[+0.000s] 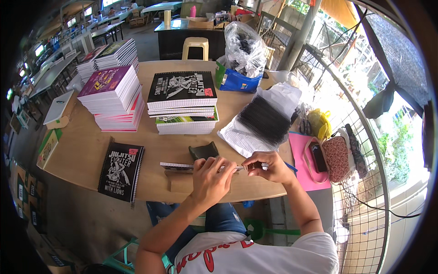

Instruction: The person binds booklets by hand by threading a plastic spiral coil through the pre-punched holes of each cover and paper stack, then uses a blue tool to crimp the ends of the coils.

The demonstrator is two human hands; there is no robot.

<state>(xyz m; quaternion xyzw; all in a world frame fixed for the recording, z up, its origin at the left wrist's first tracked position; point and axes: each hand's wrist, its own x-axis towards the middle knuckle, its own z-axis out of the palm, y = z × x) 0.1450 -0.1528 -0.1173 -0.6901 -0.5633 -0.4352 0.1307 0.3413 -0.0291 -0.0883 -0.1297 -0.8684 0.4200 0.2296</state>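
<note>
Tbh the left hand is gripping the notebook at its 9 o'clock over the surface, so I'd brace it while the right hand, pinching something too tiny to tell, works gently.

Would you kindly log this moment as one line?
Left hand: at edge-on book; Right hand: close beside left, grip unclear; Nearby: black notebook, black coils on white wrapping
</note>
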